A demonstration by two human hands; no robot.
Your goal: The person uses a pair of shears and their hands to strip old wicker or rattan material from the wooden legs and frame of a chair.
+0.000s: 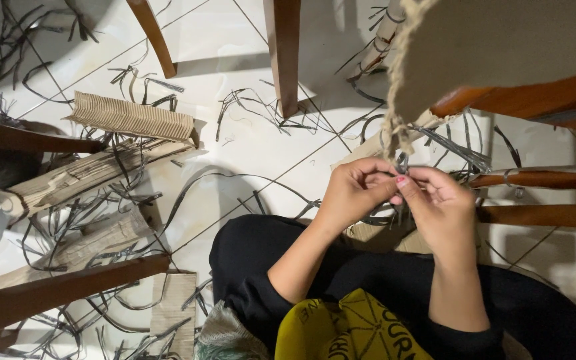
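Tiled floor (248,140), ribbed cardboard (131,119), hands at twine (398,127)

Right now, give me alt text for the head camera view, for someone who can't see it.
Seen from above, a seated person's left hand and right hand meet at a braided rope hanging from a brown panel, pinching a dark strip. Dark strips, corrugated cardboard and wooden chair legs lie about on the white tiled floor.

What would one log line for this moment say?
left hand: pinching dark strip end | right hand: fingertips meeting left at braided rope | floor: strip scraps, cardboard
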